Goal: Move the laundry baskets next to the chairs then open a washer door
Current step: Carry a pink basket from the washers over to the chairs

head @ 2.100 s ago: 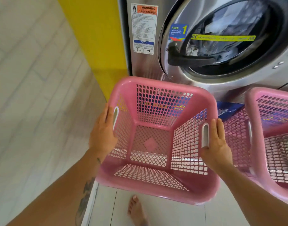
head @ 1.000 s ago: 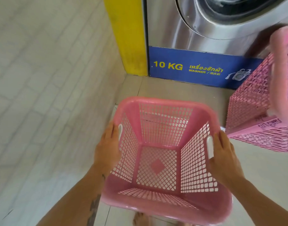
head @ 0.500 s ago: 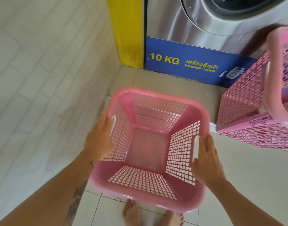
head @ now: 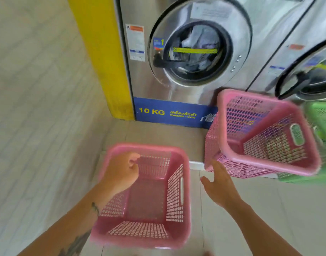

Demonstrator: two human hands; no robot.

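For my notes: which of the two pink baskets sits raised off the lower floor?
The right pink basket, up beside the washer. The left pink basket rests below on the floor.

- Near basket [head: 177, 235]: pink, lattice-holed walls.
- Second basket [head: 230, 145]: same pink mesh.
- Third basket [head: 322, 115]: green.
- Washer [head: 140, 80]: shiny steel, with a blue base panel [head: 169, 113] lettered yellow and white.
- Pillar [head: 101, 58]: bright yellow.
- Wall [head: 38, 89]: pale brick-patterned tiles.

A laundromat: steel washers [head: 195, 52] labelled 10 KG, plastic laundry baskets [head: 260, 133].
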